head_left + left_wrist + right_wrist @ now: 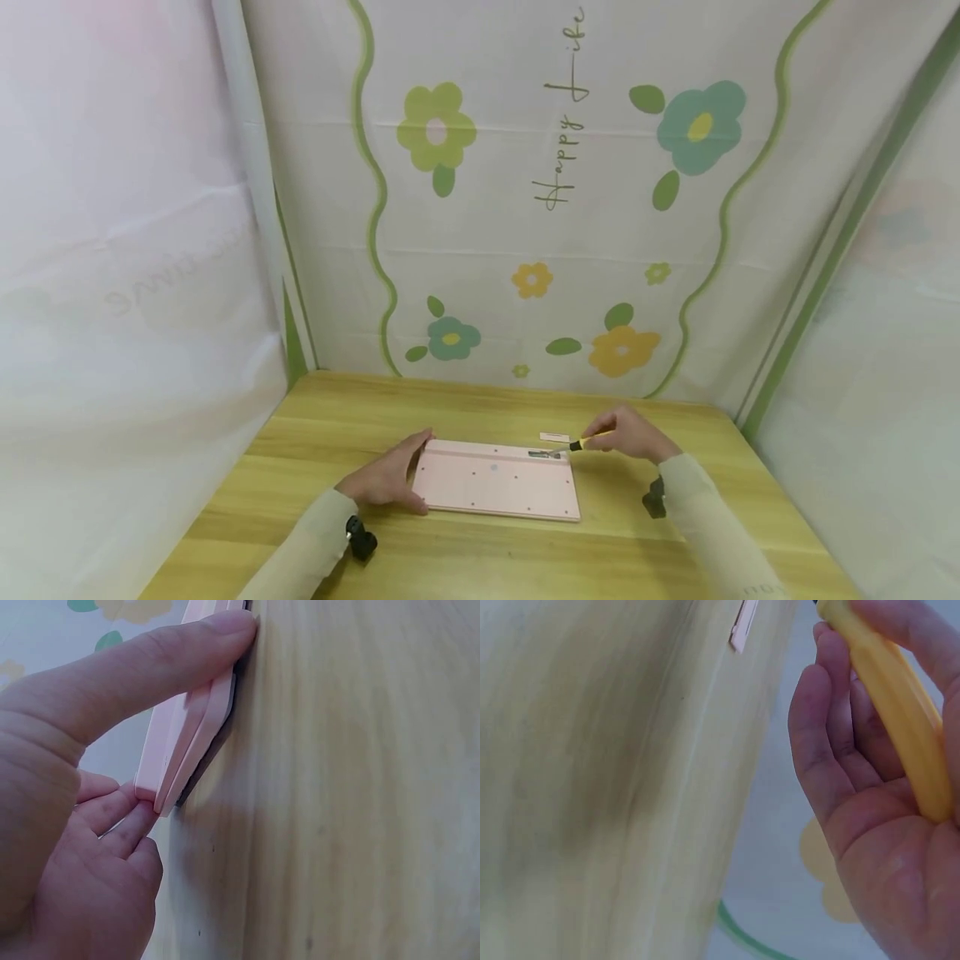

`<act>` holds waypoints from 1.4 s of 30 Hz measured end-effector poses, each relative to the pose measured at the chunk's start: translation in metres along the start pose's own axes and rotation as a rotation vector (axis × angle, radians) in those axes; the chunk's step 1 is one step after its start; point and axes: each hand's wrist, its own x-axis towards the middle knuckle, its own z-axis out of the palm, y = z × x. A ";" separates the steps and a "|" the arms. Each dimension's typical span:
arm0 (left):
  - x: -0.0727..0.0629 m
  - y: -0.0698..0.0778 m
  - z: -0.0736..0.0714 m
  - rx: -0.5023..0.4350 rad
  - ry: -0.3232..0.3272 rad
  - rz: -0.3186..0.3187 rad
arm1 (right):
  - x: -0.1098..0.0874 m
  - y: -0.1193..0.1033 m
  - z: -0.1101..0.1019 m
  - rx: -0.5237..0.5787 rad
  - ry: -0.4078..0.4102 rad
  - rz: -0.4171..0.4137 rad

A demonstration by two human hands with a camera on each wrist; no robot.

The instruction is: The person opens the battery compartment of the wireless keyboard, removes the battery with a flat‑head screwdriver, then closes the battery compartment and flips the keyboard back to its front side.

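Gently work the yellow-handled tool (597, 439), pinched in the right hand (628, 433), at the two-o'clock slot (537, 454) of the pink panel (495, 486), at six o'clock in the head view, gripping its nine-o'clock end with the left hand (386, 475).

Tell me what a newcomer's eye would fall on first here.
Probably the backdrop behind the table, with its large flowers and "Happy Life" lettering. Next, the pink slab lying on the tabletop, its left end held by the left hand. At its far right corner, the right hand holds a yellow-handled tool, its tip at a small opening.
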 end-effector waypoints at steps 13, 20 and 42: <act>0.001 0.001 0.000 -0.005 0.002 0.002 | -0.006 0.029 0.008 0.238 -0.002 0.084; 0.002 0.003 -0.002 0.006 -0.001 0.007 | -0.010 0.034 0.010 0.242 -0.002 0.101; 0.001 -0.002 -0.001 -0.012 0.010 0.017 | -0.045 0.018 -0.010 -0.164 0.184 -0.045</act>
